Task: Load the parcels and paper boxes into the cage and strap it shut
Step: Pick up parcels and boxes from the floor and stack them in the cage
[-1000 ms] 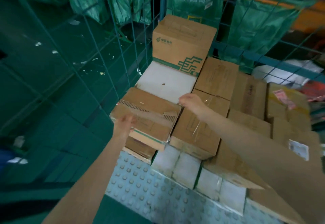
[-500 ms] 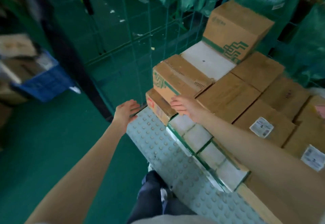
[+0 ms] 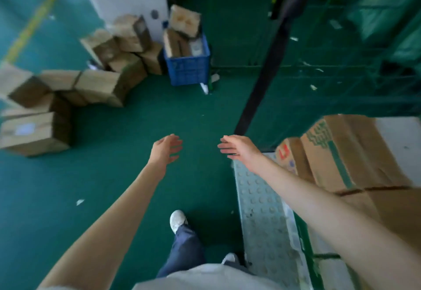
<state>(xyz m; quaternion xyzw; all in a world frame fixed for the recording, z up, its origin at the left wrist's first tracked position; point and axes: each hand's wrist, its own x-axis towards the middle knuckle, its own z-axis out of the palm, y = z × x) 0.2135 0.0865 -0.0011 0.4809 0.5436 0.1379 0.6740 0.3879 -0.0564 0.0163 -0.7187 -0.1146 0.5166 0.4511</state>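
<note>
- The cage (image 3: 341, 80) on the right holds stacked cardboard boxes (image 3: 346, 153) on its studded floor.
- A blue crate (image 3: 189, 66) further off holds parcels (image 3: 180, 44). Loose boxes (image 3: 102, 85) lie on the green floor at left.
- Half a second ago the right hand (image 3: 237, 148) touched a caged box; now it is off it.
- The left hand (image 3: 167, 151) and right hand hang over the floor, fingers loosely spread, holding nothing.

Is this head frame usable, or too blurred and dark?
Head view: motion blur smears the floor boxes and crate; left hand and right hand are sharper, both open; the wide-angle lens bends the edges; cage mesh at upper right is dim.
</note>
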